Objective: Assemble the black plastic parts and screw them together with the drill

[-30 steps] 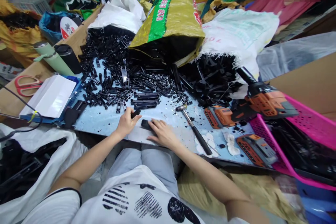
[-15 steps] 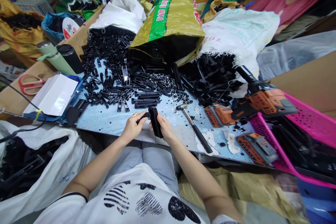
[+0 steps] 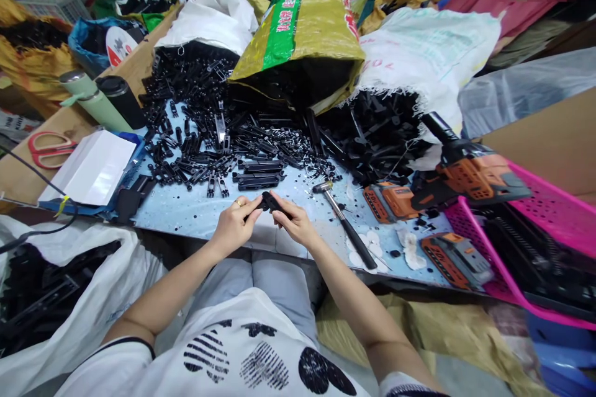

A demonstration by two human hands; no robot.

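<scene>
My left hand (image 3: pixel 236 223) pinches a small black part, mostly covered by its fingers. A longer black plastic piece (image 3: pixel 274 203) is gripped in my right hand (image 3: pixel 294 222), tilted between thumb and fingers. The two parts meet end to end in front of me, just above the table's front edge; whether they are joined, I cannot tell. Beyond my hands lie several long black pieces (image 3: pixel 259 175) in a row. A hammer (image 3: pixel 345 226) with a black handle rests to the right of my right hand.
Small black brackets (image 3: pixel 186 149) and silver pins (image 3: pixel 295 146) are heaped behind. An orange-black power tool (image 3: pixel 479 170), batteries (image 3: pixel 459 259) and a pink basket (image 3: pixel 507 279) stand right. Scissors (image 3: pixel 51 150), white paper (image 3: pixel 93 167) and bottles (image 3: pixel 123 102) are left. An open yellow sack (image 3: pixel 321 18) lies behind.
The black piece in my right hand has turned from nearly upright, broad side showing, to a slanted position. My right hand has rolled over it, and both hands stay close together.
</scene>
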